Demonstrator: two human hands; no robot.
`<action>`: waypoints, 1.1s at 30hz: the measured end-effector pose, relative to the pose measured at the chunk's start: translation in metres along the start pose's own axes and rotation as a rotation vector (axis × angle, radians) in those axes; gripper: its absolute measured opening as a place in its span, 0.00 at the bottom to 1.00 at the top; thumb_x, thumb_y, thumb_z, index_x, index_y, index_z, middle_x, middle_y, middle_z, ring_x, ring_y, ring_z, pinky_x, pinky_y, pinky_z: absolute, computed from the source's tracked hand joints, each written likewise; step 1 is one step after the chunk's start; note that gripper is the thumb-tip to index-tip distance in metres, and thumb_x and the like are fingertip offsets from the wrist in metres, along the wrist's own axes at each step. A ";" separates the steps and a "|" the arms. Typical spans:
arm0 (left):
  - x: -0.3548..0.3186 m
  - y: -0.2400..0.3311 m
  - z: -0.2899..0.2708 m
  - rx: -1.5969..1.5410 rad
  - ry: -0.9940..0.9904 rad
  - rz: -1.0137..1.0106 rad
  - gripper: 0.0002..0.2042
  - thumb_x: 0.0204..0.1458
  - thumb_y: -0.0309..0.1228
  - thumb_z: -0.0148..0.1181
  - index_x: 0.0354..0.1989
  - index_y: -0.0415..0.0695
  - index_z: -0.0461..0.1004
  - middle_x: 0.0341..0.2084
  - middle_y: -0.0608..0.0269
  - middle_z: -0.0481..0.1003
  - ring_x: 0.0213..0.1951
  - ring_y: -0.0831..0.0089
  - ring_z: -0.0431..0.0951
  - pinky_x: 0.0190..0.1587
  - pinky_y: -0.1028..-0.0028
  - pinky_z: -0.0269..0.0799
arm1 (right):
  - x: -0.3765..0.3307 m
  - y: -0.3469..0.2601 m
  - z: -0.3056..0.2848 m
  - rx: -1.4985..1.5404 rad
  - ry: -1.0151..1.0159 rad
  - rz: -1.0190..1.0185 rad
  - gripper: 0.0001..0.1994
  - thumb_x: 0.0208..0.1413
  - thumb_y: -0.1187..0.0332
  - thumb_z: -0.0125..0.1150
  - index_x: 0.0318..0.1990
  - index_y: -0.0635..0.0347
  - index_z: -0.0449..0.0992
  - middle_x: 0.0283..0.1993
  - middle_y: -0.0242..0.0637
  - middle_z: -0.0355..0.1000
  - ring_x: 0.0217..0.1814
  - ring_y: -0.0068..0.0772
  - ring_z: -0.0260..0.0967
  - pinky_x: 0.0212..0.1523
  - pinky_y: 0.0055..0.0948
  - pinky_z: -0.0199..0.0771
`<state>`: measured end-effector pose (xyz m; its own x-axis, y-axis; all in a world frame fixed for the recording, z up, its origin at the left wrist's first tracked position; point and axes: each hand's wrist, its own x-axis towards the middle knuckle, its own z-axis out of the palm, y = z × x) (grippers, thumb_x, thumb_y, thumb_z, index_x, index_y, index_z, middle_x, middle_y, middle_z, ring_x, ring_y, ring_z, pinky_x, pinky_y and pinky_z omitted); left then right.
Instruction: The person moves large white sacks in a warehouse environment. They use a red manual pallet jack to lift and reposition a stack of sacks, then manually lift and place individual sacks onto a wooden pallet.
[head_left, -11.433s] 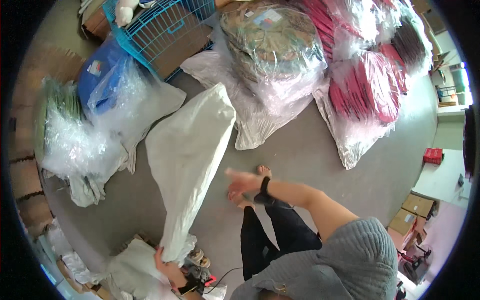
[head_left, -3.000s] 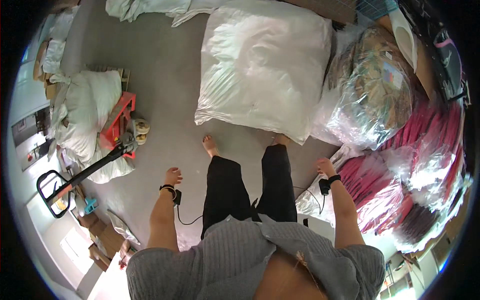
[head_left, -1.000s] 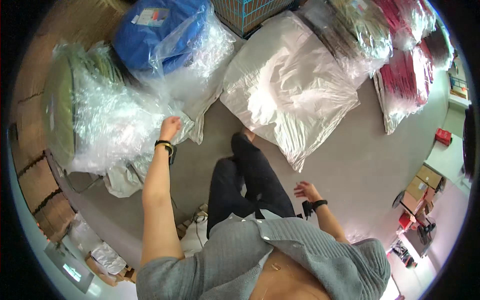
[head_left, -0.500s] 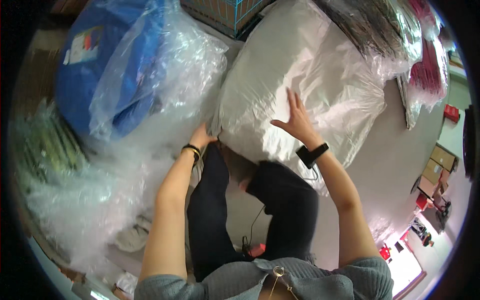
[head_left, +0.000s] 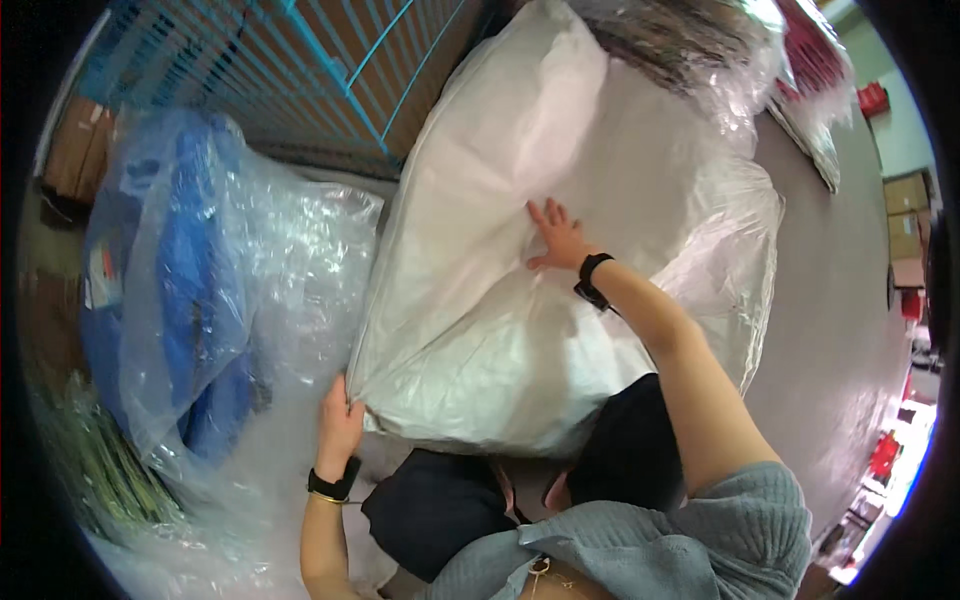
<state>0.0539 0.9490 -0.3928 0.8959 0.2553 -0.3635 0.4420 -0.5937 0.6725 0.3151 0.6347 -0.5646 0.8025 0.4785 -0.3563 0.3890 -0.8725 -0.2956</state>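
Observation:
A large, bulging white sack (head_left: 470,230) of slightly shiny sheeting lies in front of me, its near edge against my knees. My left hand (head_left: 341,428) pinches the sack's near left corner between thumb and fingers. Out on the middle of the sack, my right hand (head_left: 560,238) rests with its fingers spread, and the material dips and creases around it. Both wrists carry dark bands. What the sack contains is hidden.
To the left lie a blue bundle (head_left: 195,290) under clear plastic and crumpled clear film (head_left: 310,270). Wrapped green stems (head_left: 120,460) sit nearer. A blue wire cage (head_left: 350,85) stands behind. Wrapped brown (head_left: 670,45) and magenta bundles (head_left: 812,50) lie far right.
The sack has come nearer, up against my knees, and dents under my right hand. My left hand has moved nearer and left, at its corner. The view has shifted, showing more cage.

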 end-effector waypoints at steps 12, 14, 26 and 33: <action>0.143 0.154 0.039 0.372 0.003 0.577 0.34 0.37 0.33 0.59 0.52 0.33 0.48 0.48 0.40 0.56 0.51 0.52 0.56 0.52 0.66 0.52 | -0.197 0.194 -0.078 0.289 0.550 0.360 0.40 0.34 0.60 0.64 0.55 0.59 0.48 0.54 0.47 0.52 0.57 0.45 0.48 0.55 0.34 0.49; 0.196 0.155 0.051 0.447 0.073 0.436 0.34 0.37 0.35 0.59 0.51 0.31 0.49 0.48 0.39 0.56 0.51 0.51 0.55 0.52 0.66 0.51 | -0.265 0.278 -0.056 0.203 0.644 0.768 0.43 0.33 0.51 0.61 0.55 0.64 0.47 0.55 0.50 0.50 0.57 0.46 0.48 0.55 0.34 0.49; 0.218 0.124 0.140 0.277 0.107 0.647 0.15 0.43 0.32 0.51 0.36 0.33 0.64 0.32 0.44 0.67 0.36 0.51 0.67 0.38 0.64 0.63 | -0.396 0.314 0.064 1.096 0.574 1.120 0.25 0.34 0.60 0.62 0.38 0.71 0.66 0.33 0.41 0.69 0.33 0.29 0.65 0.37 0.27 0.63; 0.045 0.259 0.229 0.190 -0.722 1.073 0.34 0.38 0.27 0.45 0.56 0.36 0.38 0.10 0.51 0.66 0.14 0.57 0.68 0.17 0.63 0.62 | -0.429 0.354 0.105 0.850 0.702 1.105 0.15 0.34 0.68 0.57 0.30 0.71 0.72 0.27 0.38 0.70 0.29 0.30 0.65 0.33 0.26 0.63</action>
<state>0.1992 0.6318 -0.3824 0.5439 -0.8391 -0.0079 -0.5397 -0.3570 0.7624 0.0612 0.1305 -0.6093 0.6442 -0.6903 -0.3292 -0.6806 -0.3212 -0.6585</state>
